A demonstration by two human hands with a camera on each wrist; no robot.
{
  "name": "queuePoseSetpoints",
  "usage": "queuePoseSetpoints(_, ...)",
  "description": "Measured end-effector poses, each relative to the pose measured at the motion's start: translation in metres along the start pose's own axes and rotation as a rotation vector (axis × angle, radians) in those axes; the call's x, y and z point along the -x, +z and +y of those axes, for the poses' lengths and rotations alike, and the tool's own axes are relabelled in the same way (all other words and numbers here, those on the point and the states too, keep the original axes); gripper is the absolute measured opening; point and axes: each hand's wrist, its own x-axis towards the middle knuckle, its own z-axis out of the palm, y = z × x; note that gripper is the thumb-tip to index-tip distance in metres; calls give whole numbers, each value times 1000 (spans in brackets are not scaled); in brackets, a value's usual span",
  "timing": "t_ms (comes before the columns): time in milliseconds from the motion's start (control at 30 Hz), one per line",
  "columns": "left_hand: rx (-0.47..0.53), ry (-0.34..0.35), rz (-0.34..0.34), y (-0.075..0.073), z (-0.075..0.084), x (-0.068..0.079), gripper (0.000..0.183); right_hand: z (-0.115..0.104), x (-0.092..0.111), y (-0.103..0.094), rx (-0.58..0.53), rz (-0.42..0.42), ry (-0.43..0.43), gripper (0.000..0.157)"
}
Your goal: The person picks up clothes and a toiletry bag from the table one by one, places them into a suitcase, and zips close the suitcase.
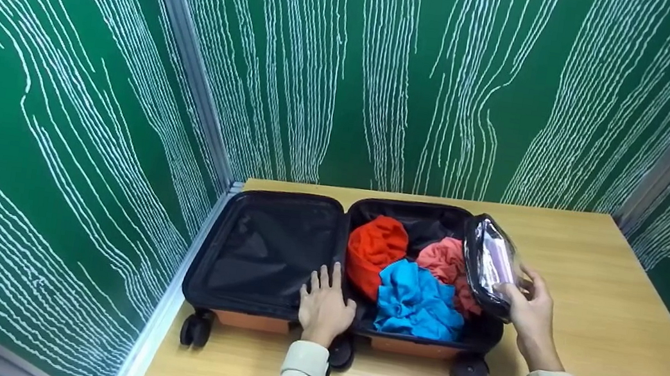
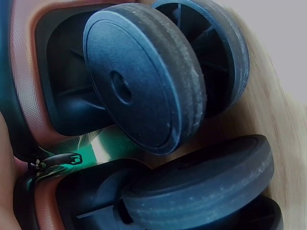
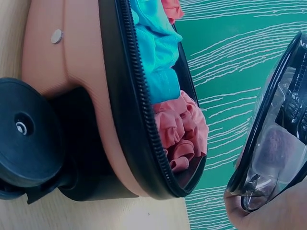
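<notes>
An orange suitcase with black lining lies open flat on the table, its left half (image 1: 281,252) holding no clothes. Bundled in the right half are a red cloth (image 1: 375,248), a blue cloth (image 1: 417,302) and a pink cloth (image 1: 445,261). My right hand (image 1: 529,307) grips a clear toiletry bag (image 1: 494,261) with black edging, tilted over the suitcase's right side. Small items show through its plastic in the right wrist view. My left hand (image 1: 325,310) rests with fingers spread on the suitcase's middle edge, where the halves meet.
Black suitcase wheels (image 1: 470,372) stick out toward me along the near side. The wooden table (image 1: 616,315) extends to the right. Green panels (image 1: 452,87) with white wavy lines stand behind and at both sides. A zipper pull (image 2: 72,159) hangs between the halves.
</notes>
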Motion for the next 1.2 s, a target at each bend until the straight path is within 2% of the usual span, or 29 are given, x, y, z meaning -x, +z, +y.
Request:
queuePoseSetpoints(200, 7, 7, 7, 0, 0, 1, 79, 0, 1, 3, 71, 8, -25, 71)
queuePoseSetpoints(800, -2, 3, -13, -2, 0, 0, 79, 0, 4, 17, 104, -57, -33, 73)
queuePoseSetpoints(1200, 23, -7, -13, -2, 0, 0, 79, -1, 4, 28, 167, -60, -91, 69)
